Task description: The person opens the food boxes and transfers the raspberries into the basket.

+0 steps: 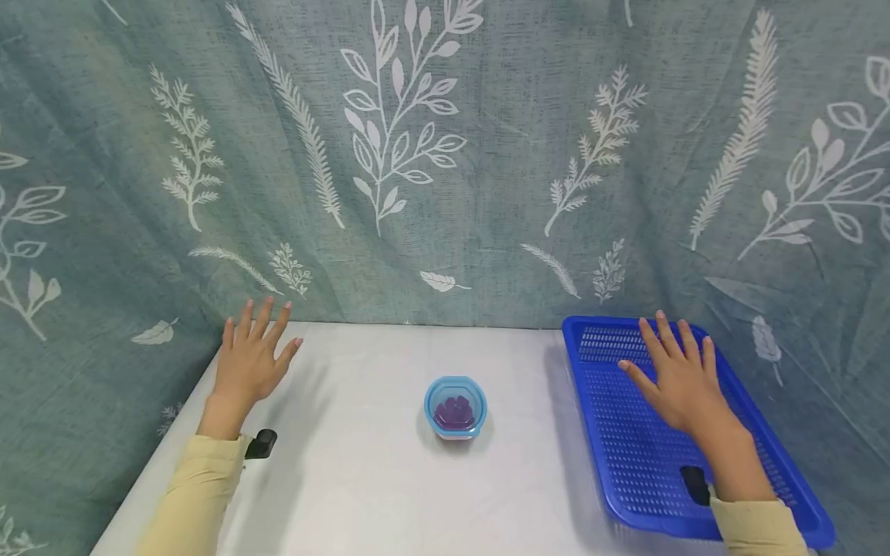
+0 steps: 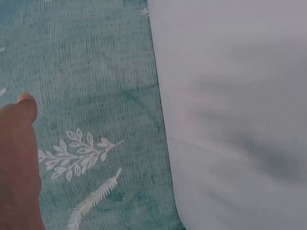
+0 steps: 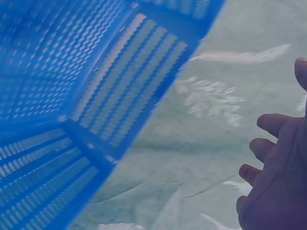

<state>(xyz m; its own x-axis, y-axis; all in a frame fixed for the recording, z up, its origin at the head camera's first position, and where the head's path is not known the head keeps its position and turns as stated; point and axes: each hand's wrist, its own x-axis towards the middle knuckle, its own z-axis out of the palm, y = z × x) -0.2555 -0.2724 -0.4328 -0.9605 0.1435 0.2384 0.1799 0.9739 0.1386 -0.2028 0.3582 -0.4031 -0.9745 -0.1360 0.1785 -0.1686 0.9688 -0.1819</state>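
Observation:
My left hand (image 1: 250,367) hovers above the left part of the white table, fingers spread and holding nothing. On the right, my right hand (image 1: 684,390) hangs over the blue basket (image 1: 598,455), its fingers also spread and free of any object. Between the hands stands a small light-blue round container (image 1: 455,384) with something purple (image 1: 454,413) in it; what the purple pieces are I cannot tell. In the left wrist view only part of the left hand (image 2: 19,163) shows. The right wrist view has the right hand (image 3: 278,177) beside the basket's slotted wall (image 3: 129,79).
Behind the white table (image 1: 361,479) hangs a green-grey cloth (image 1: 487,193) with white leaf prints, which also covers both sides. The perforated basket takes up the table's right side. Dark straps (image 1: 261,444) show at both wrists, near the yellow sleeves (image 1: 191,490).

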